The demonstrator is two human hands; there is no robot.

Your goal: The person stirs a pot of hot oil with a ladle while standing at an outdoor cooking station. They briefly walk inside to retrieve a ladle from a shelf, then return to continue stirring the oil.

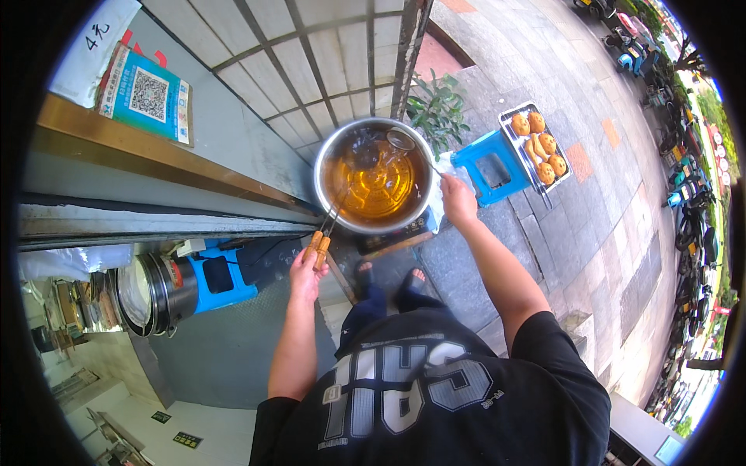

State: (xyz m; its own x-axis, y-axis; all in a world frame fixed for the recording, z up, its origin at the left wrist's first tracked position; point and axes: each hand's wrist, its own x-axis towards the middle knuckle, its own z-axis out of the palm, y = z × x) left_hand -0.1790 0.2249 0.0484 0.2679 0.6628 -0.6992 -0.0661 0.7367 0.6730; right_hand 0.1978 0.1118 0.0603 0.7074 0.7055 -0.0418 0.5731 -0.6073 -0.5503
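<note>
A wide metal pot (319,175) of golden oil stands in front of me on a dark cooktop (396,236). With my left hand (305,276) I hold the wooden handles (318,249) of long metal cooking tools, perhaps tongs or chopsticks, whose thin shafts reach over the near left rim into the pot. My right hand (458,200), at the right of the pot, grips the thin handle of a small round ladle or strainer (401,139), whose head is over the far right part of the oil. Whether that head touches the oil I cannot tell.
On the right, a metal tray (508,123) of several browned fried pieces (547,143) stands by a blue plastic stool (479,169). A leafy plant (436,110) is behind the pot. A tiled wall (280,64) and metal frame lie left; a large steel container (169,291) is lower left.
</note>
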